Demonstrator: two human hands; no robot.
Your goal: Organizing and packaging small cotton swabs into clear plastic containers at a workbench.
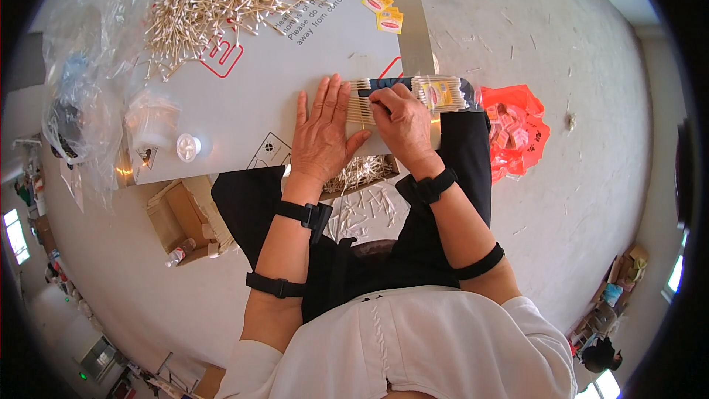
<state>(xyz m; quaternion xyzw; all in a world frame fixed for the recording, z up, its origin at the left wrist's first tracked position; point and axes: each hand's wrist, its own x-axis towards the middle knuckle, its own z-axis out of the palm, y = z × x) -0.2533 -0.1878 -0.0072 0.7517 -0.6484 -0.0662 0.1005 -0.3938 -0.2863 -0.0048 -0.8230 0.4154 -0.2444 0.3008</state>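
Observation:
My left hand [322, 133] lies flat on the grey table, fingers stretched out. Its index finger and thumb border a row of cotton swabs [359, 110] laid side by side. At the right end of that row my right hand [405, 124] is closed in a pinch; whatever its fingertips grip is hidden. Just right of it, at the table edge, rests a clear pack of cotton swabs [418, 87] with a yellow card [437, 94] inside. A dark strip [389, 84] shows between the row and the pack.
A big heap of loose cotton swabs [214, 4] covers the far left tabletop [295, 66]. Yellow cards [390, 21] lie far right. A white round container [187, 148] stands left. Below are a box of swabs [362, 175] and a cardboard box [177, 214]; a red bag [528, 125] sits right.

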